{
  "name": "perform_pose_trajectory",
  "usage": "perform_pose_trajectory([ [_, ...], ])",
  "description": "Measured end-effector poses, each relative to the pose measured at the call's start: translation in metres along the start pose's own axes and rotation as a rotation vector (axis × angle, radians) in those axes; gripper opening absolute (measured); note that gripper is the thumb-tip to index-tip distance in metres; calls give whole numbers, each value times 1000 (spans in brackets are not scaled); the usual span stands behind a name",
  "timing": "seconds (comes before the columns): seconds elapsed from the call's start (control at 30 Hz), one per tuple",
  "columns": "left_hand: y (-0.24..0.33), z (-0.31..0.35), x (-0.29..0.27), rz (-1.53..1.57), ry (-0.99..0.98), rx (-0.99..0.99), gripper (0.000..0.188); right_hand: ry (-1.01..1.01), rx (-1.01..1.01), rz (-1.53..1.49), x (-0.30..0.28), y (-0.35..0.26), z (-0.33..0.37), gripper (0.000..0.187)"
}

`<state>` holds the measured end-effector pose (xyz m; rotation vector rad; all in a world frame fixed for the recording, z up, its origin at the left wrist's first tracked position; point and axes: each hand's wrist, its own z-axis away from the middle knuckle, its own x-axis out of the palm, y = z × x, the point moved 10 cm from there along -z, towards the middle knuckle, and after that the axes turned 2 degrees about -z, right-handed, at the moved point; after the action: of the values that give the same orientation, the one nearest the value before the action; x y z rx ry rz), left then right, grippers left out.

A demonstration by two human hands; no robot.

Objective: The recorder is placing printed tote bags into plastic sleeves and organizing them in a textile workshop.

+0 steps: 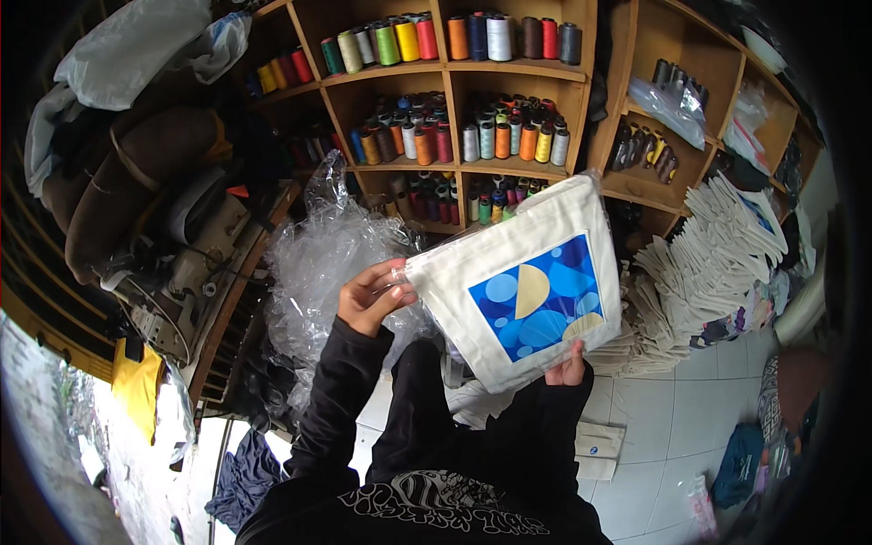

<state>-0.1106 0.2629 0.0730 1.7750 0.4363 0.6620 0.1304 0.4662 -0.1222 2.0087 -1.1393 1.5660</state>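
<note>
One held bag point(538, 298), two sleeves point(332, 392)

tote bag point(536, 295): matt cloth | wrappers point(331, 272): glossy crinkled plastic | shelf point(518, 70): wood

Left hand point(374, 295) and right hand point(567, 365) gripping plastic-sleeved canvas bag point(445, 304), frame center; thread-spool shelves point(518, 68) top center, folded canvas stack point(718, 236) right.

A wooden shelf point(518, 71), divided into square compartments, carries upright rows of thread spools point(499, 38) in orange, white, red, green and other colours. Below, a pale tiled floor point(708, 418) bears a flat cream cloth piece point(599, 445) with a small blue mark, and, farther right, a dark teal bundle point(738, 463).
</note>
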Motion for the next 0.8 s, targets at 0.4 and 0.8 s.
perform_pose_trajectory([
  [0.4, 6, -10, 5, -13, 140, 102, 9, 84, -106, 40, -1, -8, 1, 41],
  [0.8, -24, -29, 60, 160, -166, 169, 56, 95, -143, -12, 10, -16, 2, 42],
])
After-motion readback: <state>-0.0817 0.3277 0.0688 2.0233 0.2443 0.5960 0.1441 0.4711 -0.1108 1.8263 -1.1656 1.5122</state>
